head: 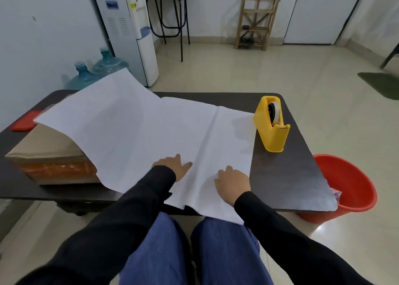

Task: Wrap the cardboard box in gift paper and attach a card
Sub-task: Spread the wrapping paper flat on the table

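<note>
A large white sheet of gift paper [138, 129] lies spread over the dark table [285, 176], its left part draped over the brown cardboard box [49, 153] with an orange side. My left hand [174, 166] rests flat on the paper near the front edge, fingers apart. My right hand [233, 181] lies flat on the paper just to the right of a crease. Neither hand holds anything. A flat red item [24, 124], perhaps the card, lies at the table's far left behind the box.
A yellow tape dispenser [272, 125] stands on the table right of the paper. A red bucket [349, 189] sits on the floor by the table's right corner. Water bottles [97, 71] and a water cooler [133, 32] stand behind the table.
</note>
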